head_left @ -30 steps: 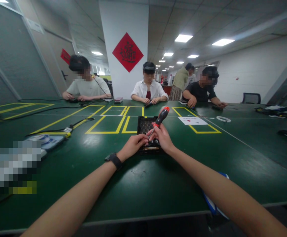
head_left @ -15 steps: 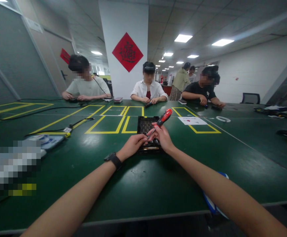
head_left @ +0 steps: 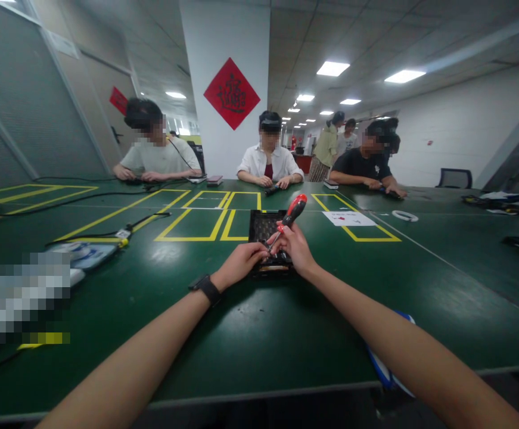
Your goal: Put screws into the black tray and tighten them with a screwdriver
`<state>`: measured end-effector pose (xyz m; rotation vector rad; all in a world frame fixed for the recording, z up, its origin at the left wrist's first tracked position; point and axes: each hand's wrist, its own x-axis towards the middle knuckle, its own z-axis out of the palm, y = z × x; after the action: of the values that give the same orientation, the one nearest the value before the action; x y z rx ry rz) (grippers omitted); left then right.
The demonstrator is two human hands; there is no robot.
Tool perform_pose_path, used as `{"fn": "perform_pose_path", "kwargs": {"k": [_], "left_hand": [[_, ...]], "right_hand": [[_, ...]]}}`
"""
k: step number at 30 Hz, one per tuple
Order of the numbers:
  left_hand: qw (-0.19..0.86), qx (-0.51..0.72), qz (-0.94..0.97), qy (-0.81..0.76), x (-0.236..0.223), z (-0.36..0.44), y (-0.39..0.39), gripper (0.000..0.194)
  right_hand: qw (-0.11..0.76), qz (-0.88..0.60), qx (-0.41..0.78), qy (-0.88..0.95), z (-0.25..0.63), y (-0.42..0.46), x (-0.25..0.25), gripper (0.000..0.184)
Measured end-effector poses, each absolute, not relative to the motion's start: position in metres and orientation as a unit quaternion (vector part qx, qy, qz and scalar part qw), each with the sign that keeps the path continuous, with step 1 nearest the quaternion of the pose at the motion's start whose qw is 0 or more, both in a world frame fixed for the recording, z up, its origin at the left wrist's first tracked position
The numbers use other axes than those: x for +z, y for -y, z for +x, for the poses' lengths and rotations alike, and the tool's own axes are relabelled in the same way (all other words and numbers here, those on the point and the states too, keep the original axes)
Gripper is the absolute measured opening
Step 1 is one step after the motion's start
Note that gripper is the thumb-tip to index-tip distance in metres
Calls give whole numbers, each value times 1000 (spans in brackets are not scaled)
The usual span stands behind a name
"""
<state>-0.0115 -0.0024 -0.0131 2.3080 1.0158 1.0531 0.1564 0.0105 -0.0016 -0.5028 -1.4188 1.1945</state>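
Note:
A screwdriver (head_left: 295, 210) with a red and black handle leans up and to the right, its thin shaft slanting down over an open black case (head_left: 255, 221). My right hand (head_left: 300, 249) grips it with the fingers closed around the shaft just below the handle. Close by the shaft's lower end, my left hand (head_left: 238, 263) has thumb and fingers pinched together. What those fingers hold is too small to make out. Small metal-looking pieces lie in the case's near part, partly covered by both hands. The case's lid stands up at the far side.
Yellow tape (head_left: 187, 239) marks rectangles on the green table (head_left: 223, 357). A white paper sheet (head_left: 348, 218) lies to the right, a white ring (head_left: 404, 215) beyond it. Cables (head_left: 147, 219) and a plastic-wrapped packet (head_left: 92, 253) are on the left. Several people sit across the table.
The screwdriver's handle has tipped slightly left and down, turning a little in my right hand. Both hands stay over the case. The view has shifted very slightly.

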Motion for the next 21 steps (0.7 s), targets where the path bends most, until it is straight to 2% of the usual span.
{"fn": "perform_pose_path", "kwargs": {"k": [6,15,17,21], "left_hand": [[178,399,815,-381,-19,-9,0,25],[174,392,825,-368,-18,-12,0,24],[172,407,819,-366,-18,-11,1,24],[166,429,806,-374,-21,-8,0,28]], "right_hand": [[579,-217,473,627,155,-9,0,25],[571,-231,474,629,152,-6,0,28],[606,-249,432,619,152,-5,1,28],[711,-335,274,554,161,-13,1,28]]}}
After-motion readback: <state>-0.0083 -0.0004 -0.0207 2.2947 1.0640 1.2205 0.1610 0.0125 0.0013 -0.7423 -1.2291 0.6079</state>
